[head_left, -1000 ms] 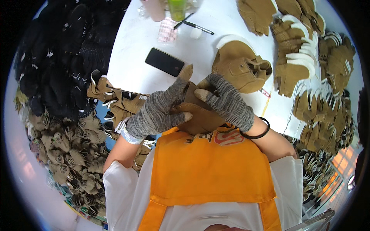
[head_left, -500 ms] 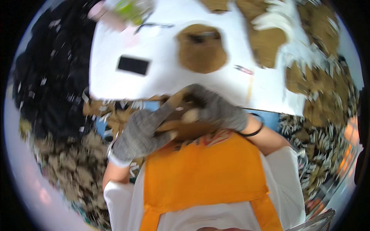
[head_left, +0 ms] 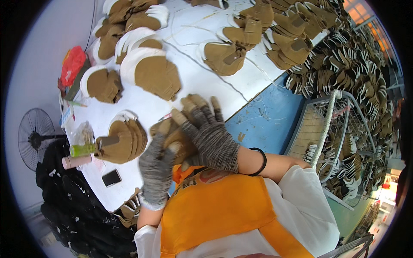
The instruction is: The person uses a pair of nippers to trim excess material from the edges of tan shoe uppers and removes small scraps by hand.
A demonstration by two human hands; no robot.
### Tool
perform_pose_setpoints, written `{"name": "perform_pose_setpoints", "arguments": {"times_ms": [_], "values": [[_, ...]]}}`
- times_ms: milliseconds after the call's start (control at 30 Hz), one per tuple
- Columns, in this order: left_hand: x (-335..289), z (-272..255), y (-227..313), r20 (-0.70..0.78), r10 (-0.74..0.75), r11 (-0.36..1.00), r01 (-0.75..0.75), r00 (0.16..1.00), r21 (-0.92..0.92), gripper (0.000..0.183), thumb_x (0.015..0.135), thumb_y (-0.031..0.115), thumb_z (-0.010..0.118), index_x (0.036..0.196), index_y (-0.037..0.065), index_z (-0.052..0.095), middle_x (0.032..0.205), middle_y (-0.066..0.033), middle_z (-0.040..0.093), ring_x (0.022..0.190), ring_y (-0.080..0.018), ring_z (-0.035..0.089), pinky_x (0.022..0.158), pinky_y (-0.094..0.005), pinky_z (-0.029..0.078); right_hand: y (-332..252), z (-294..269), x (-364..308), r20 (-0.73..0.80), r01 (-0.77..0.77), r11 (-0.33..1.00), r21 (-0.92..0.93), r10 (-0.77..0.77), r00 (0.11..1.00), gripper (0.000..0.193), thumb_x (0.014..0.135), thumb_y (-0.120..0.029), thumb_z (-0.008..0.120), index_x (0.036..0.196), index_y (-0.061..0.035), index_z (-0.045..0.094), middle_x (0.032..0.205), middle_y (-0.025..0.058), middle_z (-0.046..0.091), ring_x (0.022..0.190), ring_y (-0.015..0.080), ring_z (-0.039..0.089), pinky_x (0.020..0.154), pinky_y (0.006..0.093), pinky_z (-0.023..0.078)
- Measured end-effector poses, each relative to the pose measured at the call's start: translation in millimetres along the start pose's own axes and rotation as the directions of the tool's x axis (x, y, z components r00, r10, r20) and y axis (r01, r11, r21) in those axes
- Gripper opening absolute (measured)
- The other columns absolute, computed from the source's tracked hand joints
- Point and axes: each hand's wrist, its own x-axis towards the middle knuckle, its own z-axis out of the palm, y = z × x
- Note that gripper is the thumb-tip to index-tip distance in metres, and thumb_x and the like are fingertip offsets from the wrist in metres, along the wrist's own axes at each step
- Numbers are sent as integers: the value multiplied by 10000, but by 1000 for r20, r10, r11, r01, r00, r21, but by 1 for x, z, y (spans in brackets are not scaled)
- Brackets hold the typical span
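Observation:
Close to my chest, my left hand (head_left: 155, 165), in a grey knit glove with tan fingertips, closes on a brown suede-like shoe upper (head_left: 183, 144). My right hand (head_left: 210, 134), gloved alike, reaches over the right part of that upper with its fingers stretched and spread toward the table. The upper is partly hidden behind both hands. Just beyond them lies a small red-and-white item (head_left: 165, 116) on the white table (head_left: 211, 92). To the left of my left hand stands a stack of brown uppers (head_left: 124, 139) with white edges.
More brown uppers (head_left: 157, 75) lie in piles across the table. A dark phone (head_left: 111, 178), a green-capped bottle (head_left: 81, 149) and a pink cylinder (head_left: 76, 161) are at left, near a fan (head_left: 35, 136). A wire cart (head_left: 320, 129) holding uppers stands right. Black material (head_left: 81, 206) is heaped lower left.
My view has swung to the right, bringing the cart and further piles into sight. My right hand's fingers, curled at the upper before, are now spread out. The left still holds the upper.

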Motion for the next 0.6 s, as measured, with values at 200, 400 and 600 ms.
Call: {"name": "perform_pose_setpoints", "arguments": {"times_ms": [200, 400, 600], "values": [[45, 103, 31, 122, 184, 981, -191, 975, 41, 473, 923, 82, 569, 1378, 52, 445, 1177, -139, 631, 1045, -180, 617, 878, -297, 495, 72, -42, -38, -122, -259, 951, -170, 240, 963, 1119, 499, -562, 811, 1434, -222, 299, 1482, 202, 234, 1389, 449, 123, 1018, 729, -8], [72, 140, 66, 354, 352, 872, -441, 866, 212, 524, 824, 108, 628, 1333, 111, 506, 1005, -168, 654, 727, -289, 642, 657, -350, 522, 139, -27, -42, -621, -103, 986, -129, 1, 784, 701, 725, -363, 748, 1324, -191, 427, 1444, 211, 310, 1331, 455, 278, 1013, 667, 184], [93, 134, 67, 511, 614, 668, -741, 601, 70, 611, 750, 112, 669, 1336, 114, 494, 1343, -175, 468, 1069, -348, 559, 873, -403, 485, 177, -35, -27, -707, 182, 957, 226, 32, 706, 645, 803, -204, 739, 1338, -100, 395, 1416, 159, 348, 1261, 275, 415, 1009, 393, 426]]}}
